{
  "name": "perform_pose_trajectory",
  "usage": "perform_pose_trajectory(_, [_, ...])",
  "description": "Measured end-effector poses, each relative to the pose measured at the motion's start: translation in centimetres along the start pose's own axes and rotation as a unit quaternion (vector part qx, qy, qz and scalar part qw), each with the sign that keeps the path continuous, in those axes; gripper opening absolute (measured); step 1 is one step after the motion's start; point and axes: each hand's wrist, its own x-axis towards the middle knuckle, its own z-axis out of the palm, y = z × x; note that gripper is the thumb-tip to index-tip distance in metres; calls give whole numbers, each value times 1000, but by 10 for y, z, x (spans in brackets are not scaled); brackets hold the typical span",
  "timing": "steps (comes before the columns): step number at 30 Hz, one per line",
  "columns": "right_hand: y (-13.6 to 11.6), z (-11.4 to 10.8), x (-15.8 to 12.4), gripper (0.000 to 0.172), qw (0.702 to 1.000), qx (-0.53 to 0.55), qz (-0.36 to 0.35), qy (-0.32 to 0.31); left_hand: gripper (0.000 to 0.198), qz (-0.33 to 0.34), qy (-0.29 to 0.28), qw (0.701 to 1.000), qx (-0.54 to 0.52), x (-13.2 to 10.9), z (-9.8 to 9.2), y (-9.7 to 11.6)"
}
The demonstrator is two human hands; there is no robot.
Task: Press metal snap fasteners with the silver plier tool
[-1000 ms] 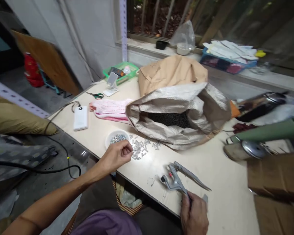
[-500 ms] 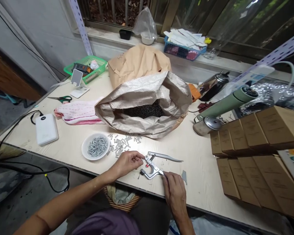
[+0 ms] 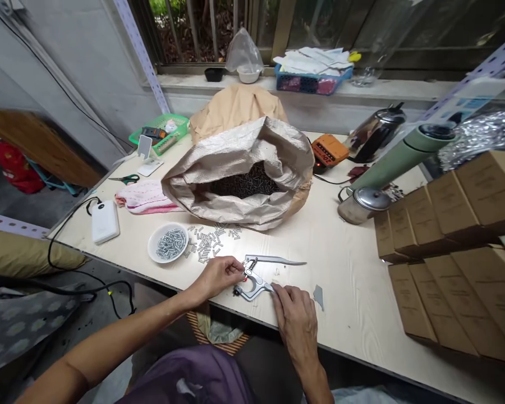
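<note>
Silver hand pliers (image 3: 256, 285) with a C-shaped frame, a coil spring, a small red part and a black knob lie on the table near its front edge. The pliers' upper handle (image 3: 275, 259) stretches to the right, spread from the lower one. My right hand (image 3: 298, 320) has its fingers closed on the lower handle's end. My left hand (image 3: 219, 276) is closed in a pinch beside the spring and red part; what lies between its fingertips is hidden. Behind it are loose small metal springs (image 3: 208, 241) and a white bowl (image 3: 152, 246) full of small silver pieces.
A large open sack (image 3: 235, 212) of small dark metal pieces stands behind. Stacked brown boxes (image 3: 454, 297), a lidded metal cup (image 3: 357, 210) and a green flask (image 3: 408, 154) are at right. A grey scrap (image 3: 318, 295) lies right of my hand. A white power bank (image 3: 105, 223) sits left.
The camera view has shifted, so the table sits differently in the picture. Both hands stay at the pliers; my left fingers have moved slightly closer over the red part.
</note>
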Motion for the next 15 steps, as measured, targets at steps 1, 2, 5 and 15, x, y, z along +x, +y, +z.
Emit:
perform_pose_trajectory(1, [-1, 0, 0, 24, 1000, 5, 3, 2, 15, -4, -2, 1000, 15, 1, 0, -1])
perform_pose_trajectory(2, [-1, 0, -1, 24, 1000, 8, 7, 4, 15, -7, -5, 1000, 27, 1, 0, -2])
perform_pose_trajectory(5, [-2, 0, -1, 22, 1000, 7, 12, 5, 16, -3, -15, 999, 32, 3, 1, -8])
perform_pose_trajectory(15, [-2, -2, 2, 20, 999, 50, 18, 13, 17, 40, -1, 999, 31, 6, 7, -20])
